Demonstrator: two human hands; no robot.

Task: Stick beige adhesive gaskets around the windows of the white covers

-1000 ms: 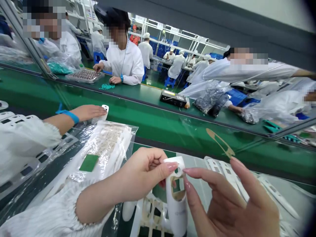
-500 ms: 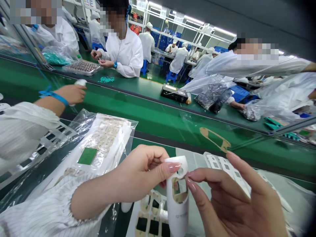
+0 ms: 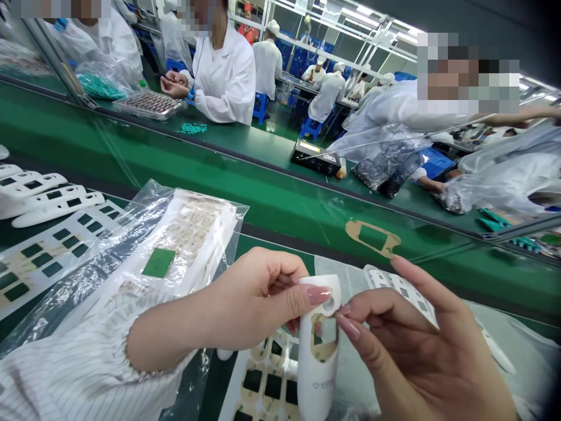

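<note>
Gone from left view: co-worker's arm; uncovered there, white plastic shells [image 3: 37, 196]. Left hand [image 3: 258, 298] grasping white casing [image 3: 316, 380], right hand [image 3: 421, 356] touching its edge; bagged sheet [image 3: 197, 234] alongside.

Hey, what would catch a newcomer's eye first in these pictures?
First comes the white plastic casing at bottom centre, held by the left hand with the right hand at its edge. Behind it, a green assembly belt runs across the view, with a co-worker in a white coat beyond it at top centre. At lower left lies a clear plastic bag of tan gaskets.
</note>
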